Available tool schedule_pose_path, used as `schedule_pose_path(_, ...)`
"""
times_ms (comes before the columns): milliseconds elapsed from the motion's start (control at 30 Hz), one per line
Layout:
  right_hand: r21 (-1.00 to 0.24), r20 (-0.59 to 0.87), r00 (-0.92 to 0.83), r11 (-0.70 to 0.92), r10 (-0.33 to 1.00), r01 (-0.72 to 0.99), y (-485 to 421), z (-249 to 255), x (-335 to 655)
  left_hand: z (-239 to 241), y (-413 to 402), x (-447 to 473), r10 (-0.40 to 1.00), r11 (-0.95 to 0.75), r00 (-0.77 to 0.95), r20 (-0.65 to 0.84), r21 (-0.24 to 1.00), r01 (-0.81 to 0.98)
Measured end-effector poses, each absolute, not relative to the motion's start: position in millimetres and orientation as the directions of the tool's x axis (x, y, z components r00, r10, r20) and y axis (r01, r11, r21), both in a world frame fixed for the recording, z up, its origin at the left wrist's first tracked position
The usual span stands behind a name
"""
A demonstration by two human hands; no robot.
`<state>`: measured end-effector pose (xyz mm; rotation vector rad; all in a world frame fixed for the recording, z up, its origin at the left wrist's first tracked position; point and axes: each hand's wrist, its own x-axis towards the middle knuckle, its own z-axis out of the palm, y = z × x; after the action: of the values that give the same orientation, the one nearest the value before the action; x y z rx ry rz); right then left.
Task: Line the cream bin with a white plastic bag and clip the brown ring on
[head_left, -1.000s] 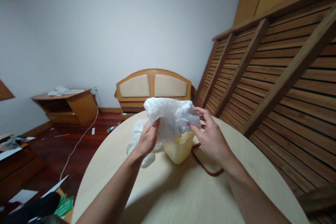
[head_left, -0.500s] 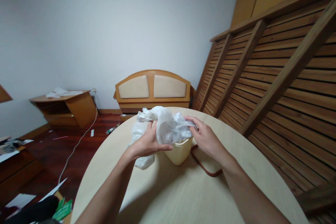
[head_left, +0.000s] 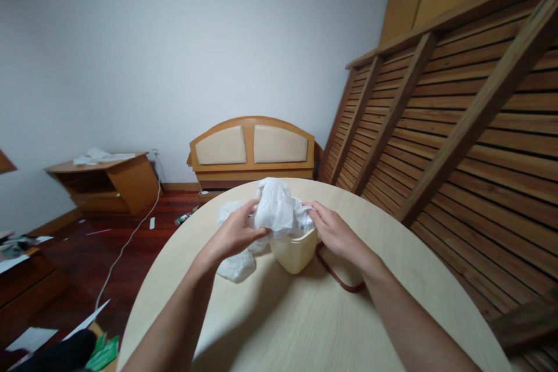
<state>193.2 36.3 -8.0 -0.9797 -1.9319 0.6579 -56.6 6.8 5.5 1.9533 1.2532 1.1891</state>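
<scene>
A cream-coloured plastic bin (head_left: 294, 256) stands upright on the round pale wooden table (head_left: 279, 325). Crumpled white plastic bag (head_left: 275, 206) material bunches over the bin's mouth and hides most of its inside. My left hand (head_left: 238, 232) grips the bag at the bin's left side, thumb in front and fingers behind. On the right, my right hand (head_left: 329, 224) pinches a thin edge of the bag by the rim. Another white plastic bundle (head_left: 236, 266) lies on the table left of the bin; whether it joins the held bag is unclear. A brown curved handle-like piece (head_left: 337, 282) lies to the bin's right.
A wooden headboard (head_left: 255, 148) stands beyond the table against the wall. Large slatted wooden panels (head_left: 436, 139) lean along the right. At left are a low cabinet (head_left: 126, 183) with papers, a white cable (head_left: 126, 247) and scattered items on the dark red floor.
My left hand has drawn slightly left and its fingers have closed on the bag. The bag's loose left end has been gathered in over the bin. My right hand has shifted slightly.
</scene>
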Motion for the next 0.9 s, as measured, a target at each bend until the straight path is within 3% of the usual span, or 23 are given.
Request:
schedule_pose_path(133,-0.77,0.386,-0.282,0.475,0.878,0.426,40.7,-15.3,191.0,15.2,6.1,-51.3,0.911,-0.404,0.08,0.404,0.842,0.358)
schedule_pose_path(300,-0.834,0.367,-0.23,0.428,0.901,0.348,43.0,-17.5,185.9,14.1,8.8,-38.0,0.896,-0.43,0.031,0.443,0.848,0.308)
schedule_pose_path(500,-0.864,0.443,-0.179,0.472,0.878,0.176,49.2,-16.4,184.3,-1.3,12.9,-25.2,0.847,-0.523,0.153,0.508,0.751,0.402)
schedule_pose_path(700,-0.853,0.503,-0.029,0.501,0.864,0.148,52.9,-17.9,182.7,-15.0,10.3,-21.0,0.76,-0.644,0.304,0.574,0.607,0.465)
schedule_pose_path(900,-0.89,0.436,-0.192,0.453,0.879,0.053,43.8,-16.2,178.6,-17.5,13.1,-20.8,0.816,-0.542,0.219,0.535,0.578,0.61)
